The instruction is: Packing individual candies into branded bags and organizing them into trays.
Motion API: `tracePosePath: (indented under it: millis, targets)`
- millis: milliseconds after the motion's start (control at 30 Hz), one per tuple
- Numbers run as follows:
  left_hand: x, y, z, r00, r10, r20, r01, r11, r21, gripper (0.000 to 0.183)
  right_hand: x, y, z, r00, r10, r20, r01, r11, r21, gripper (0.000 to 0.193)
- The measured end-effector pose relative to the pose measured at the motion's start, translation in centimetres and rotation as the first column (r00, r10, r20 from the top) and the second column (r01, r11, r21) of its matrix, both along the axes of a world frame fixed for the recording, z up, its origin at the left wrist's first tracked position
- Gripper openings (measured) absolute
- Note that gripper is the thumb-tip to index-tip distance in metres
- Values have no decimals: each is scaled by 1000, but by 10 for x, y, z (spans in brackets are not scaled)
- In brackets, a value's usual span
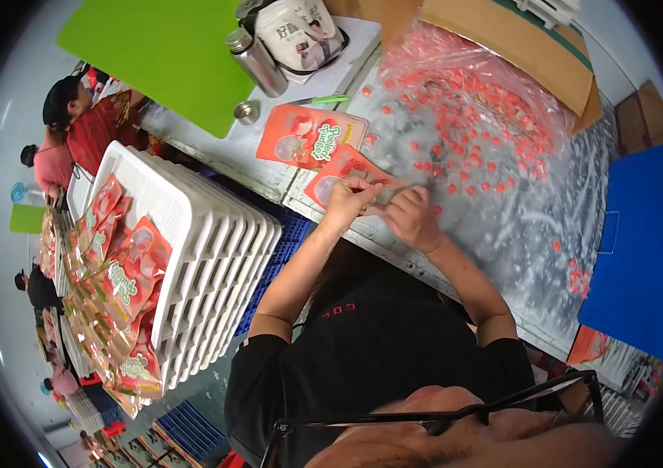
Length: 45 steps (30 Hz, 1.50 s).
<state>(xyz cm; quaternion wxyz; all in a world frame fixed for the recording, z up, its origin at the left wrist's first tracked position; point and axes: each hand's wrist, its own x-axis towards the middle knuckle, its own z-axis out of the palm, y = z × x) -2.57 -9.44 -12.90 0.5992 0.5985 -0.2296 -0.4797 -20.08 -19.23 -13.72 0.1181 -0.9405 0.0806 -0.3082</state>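
A red candy pouch (337, 167) lies at the near edge of the metal worktable, partly covered by my hands. My left hand (349, 204) pinches the pouch near its open-looking end. My right hand (412, 219) is closed with curled fingers at that same end, close against the left fingertips. Its fingers hide the pouch's edge. A second red pouch (312, 137) lies flat just beyond. To the right, many small red round candies (489, 166) are scattered over the powdery metal tabletop (503, 234).
A clear plastic bag (456, 66) of candies spills from a cardboard box (519, 39). Stacked white trays (214, 257) stand at left, topped with filled pouches (124, 273). A steel flask (256, 64), its cup (246, 112) and a green-handled tool (327, 100) sit beyond. Other people work at far left.
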Motion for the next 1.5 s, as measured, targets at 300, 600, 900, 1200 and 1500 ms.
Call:
tracePosePath:
  millis: [300, 600, 900, 1200, 1500]
  targets:
    - [-40, 14, 33, 663, -68, 746, 116, 993, -12, 15, 1, 24, 5, 936, 316, -153, -195, 830, 522, 30]
    - [2, 22, 61, 428, -778, 460, 857, 511, 67, 124, -12, 16, 42, 815, 578, -40, -421, 637, 646, 20]
    - [-5, 67, 13, 828, -469, -306, 468, 880, -83, 92, 30, -27, -1, 963, 101, 250, -225, 814, 536, 27]
    - [-17, 87, 39, 941, -334, 51, 334, 942, 23, 77, 84, -72, -43, 845, -305, -439, 371, 926, 71, 53]
    - [-25, 85, 32, 952, -300, 59, 300, 954, 3, 74, -12, -36, -49, 927, -83, -365, 142, 980, 137, 49]
